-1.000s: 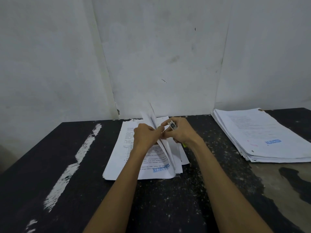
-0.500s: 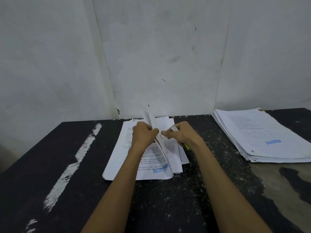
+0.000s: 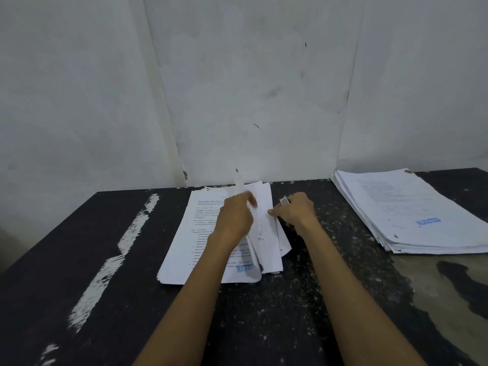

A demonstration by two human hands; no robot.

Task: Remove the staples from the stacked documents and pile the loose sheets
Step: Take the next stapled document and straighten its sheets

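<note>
Head-cam view, looking down at a dark, paint-flecked table (image 3: 264, 313) set against a pale wall (image 3: 237, 75). Half a sec earlier both hands were bunched together over the lifted pages of the document; at this moment they had drawn apart. The right hand (image 3: 297, 212) had shifted toward the table's right edge, fingers curled round a small metal tool (image 3: 284, 200), prob. a staple remover, w/ a fingertip touching the pages' right edge. The left hand (image 3: 233, 220) was over the papers, its fingers motion-blurred, so can't tell whether it pinched a page; one sheet (image 3: 239, 180) stood upright just behind it. Judgement: the staple was likely out & the pages were being separated for piling. The document (image 3: 184, 247) lay mid-table, close to the far edge. It was white printed pages, fanned & uneven, w/ a near corner curled over & a blue stamp (image 3: 245, 268) near the front, partly hidden by the left forearm. A second stack (image 3: 412, 215), thicker & also stamped in blue, sat at the table's far right corner, well apart from the hands.
</note>
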